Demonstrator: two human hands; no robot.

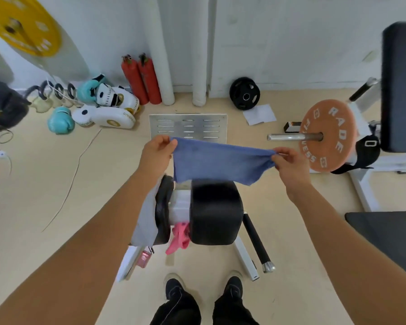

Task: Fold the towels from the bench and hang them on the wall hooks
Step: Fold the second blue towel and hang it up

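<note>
Black padded bench (pixel 215 212), grey towel (pixel 145 216) draped left; pink cloth (pixel 179 238), perhaps towel, between pads

We're looking at a pale wood floor (pixel 45 184) and white wall (pixel 291 43) with two pipes (pixel 159 55). Red extinguishers (pixel 141 80) stand in the corner, boxing gloves (pixel 61 120) nearby.

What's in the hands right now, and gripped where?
A blue towel, stretched between both hands: the left hand pinches its upper left corner, the right hand pinches its upper right corner. The rest hangs free.
</note>
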